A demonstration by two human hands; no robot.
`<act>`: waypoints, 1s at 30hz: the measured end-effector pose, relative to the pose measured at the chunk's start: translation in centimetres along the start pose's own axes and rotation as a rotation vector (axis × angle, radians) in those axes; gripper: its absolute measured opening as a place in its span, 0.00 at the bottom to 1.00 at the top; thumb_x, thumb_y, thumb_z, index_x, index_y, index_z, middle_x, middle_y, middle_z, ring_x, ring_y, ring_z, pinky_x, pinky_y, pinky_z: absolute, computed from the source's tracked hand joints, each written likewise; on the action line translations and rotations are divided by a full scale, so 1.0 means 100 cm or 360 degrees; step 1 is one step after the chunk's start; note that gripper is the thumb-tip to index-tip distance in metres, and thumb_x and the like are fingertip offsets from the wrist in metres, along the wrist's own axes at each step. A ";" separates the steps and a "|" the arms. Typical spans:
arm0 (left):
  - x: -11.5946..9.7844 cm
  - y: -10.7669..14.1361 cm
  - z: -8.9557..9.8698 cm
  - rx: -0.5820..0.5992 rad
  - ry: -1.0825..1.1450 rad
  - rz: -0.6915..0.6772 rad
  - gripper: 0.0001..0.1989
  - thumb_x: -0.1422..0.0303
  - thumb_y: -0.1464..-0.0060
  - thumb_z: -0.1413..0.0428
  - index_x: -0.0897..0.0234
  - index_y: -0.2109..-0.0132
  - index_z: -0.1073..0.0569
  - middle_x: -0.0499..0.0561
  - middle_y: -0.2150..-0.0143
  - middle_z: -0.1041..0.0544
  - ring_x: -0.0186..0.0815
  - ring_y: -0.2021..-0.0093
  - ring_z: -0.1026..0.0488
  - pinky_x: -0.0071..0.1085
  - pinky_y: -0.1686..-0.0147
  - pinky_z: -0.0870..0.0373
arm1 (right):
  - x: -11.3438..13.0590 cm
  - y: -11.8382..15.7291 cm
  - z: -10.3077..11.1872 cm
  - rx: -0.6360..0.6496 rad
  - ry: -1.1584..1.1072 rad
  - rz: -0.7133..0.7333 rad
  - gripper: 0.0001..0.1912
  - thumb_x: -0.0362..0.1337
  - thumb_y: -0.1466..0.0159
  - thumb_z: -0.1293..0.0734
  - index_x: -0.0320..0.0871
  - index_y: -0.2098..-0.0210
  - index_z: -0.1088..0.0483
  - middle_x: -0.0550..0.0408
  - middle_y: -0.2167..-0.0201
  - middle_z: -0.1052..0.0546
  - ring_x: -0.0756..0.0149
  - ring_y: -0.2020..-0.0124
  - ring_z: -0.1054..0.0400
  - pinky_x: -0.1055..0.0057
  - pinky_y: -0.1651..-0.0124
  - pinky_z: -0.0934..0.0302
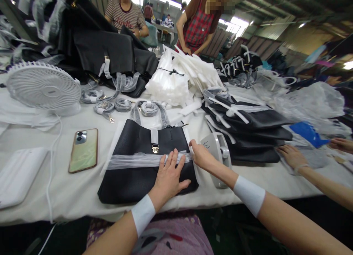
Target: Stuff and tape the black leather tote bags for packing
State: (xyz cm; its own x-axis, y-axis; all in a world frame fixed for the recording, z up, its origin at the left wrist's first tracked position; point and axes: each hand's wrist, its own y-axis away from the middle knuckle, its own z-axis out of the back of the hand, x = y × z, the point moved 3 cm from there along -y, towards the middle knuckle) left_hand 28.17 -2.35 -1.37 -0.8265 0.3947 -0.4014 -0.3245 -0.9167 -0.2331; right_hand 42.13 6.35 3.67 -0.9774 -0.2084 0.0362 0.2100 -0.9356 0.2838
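Observation:
A black handbag [132, 185] with a gold clasp lies flat on the cloth-covered table in front of me. A band of clear plastic wrap [129, 161] runs across its middle, and its wrapped handle stretches away behind it. My left hand [171, 176] rests flat on the bag's right half, fingers spread over the wrap. At the bag's right edge, by the end of the band, my right hand [202, 155] has its fingers curled closed; what they pinch is hidden. Just behind that wrist stands a white device [217, 159] with a dark mark, possibly a tape dispenser.
Left of the bag lie a phone [83, 150], a white case [22, 174] and a white fan [45, 87] with its cord. Coiled wrapped straps [149, 109], white foam strips [193, 67] and stacked black bags [248, 137] lie beyond. A co-worker's hand [292, 157] is at right.

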 end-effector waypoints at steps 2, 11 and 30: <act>0.000 0.000 0.000 -0.0005 0.0007 -0.0003 0.43 0.46 0.49 0.44 0.58 0.32 0.46 0.62 0.28 0.51 0.51 0.31 0.49 0.53 0.35 0.53 | -0.002 -0.001 -0.003 -0.0030 -0.0031 -0.0044 0.26 0.19 0.44 0.41 0.38 0.48 0.42 0.43 0.61 0.24 0.58 0.60 0.28 0.71 0.63 0.46; -0.001 -0.003 -0.002 0.0003 0.0053 -0.0042 0.45 0.42 0.48 0.48 0.60 0.31 0.48 0.64 0.29 0.51 0.52 0.30 0.50 0.56 0.36 0.50 | -0.004 0.015 -0.012 -0.0336 -0.0331 -0.0212 0.26 0.35 0.30 0.48 0.31 0.35 0.54 0.41 0.60 0.23 0.56 0.59 0.27 0.67 0.58 0.39; 0.048 -0.060 0.078 0.0165 0.0318 0.0152 0.23 0.49 0.39 0.52 0.59 0.51 0.23 0.53 0.50 0.21 0.42 0.49 0.26 0.35 0.47 0.32 | -0.007 0.054 -0.021 -0.0793 -0.0512 -0.0353 0.30 0.47 0.33 0.45 0.34 0.39 0.40 0.35 0.41 0.32 0.47 0.39 0.38 0.53 0.41 0.43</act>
State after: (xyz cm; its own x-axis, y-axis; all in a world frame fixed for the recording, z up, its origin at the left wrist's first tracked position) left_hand 22.57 4.51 5.04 -0.7515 0.3007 -0.5872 -0.3031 -0.9480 -0.0975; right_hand 44.06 0.81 3.14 -0.9415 0.0295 0.3358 -0.0878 -0.9832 -0.1598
